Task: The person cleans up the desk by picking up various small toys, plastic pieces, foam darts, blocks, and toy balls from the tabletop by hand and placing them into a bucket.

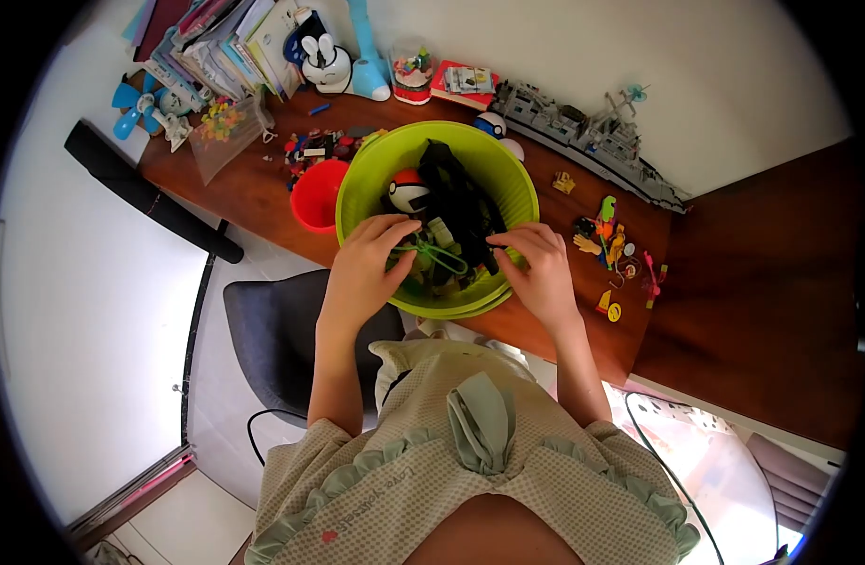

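Note:
A lime-green bucket (367, 165) stands at the table's front edge. Inside lie a red and white ball (408, 191), a crumpled black cloth or bag (456, 188) and several green pieces. My left hand (365, 268) reaches over the bucket's left rim, its thumb and fingertips closed on a looped green string (442, 256). Over the right rim is my right hand (538, 268), with thumb and index finger pinched at the edge of the black material.
Beside the bucket stands a red cup (317, 195). Small toys (607, 235) lie on the right, and a grey model ship (583, 132) runs along the wall. A dark chair (272, 330) is below the table (235, 202).

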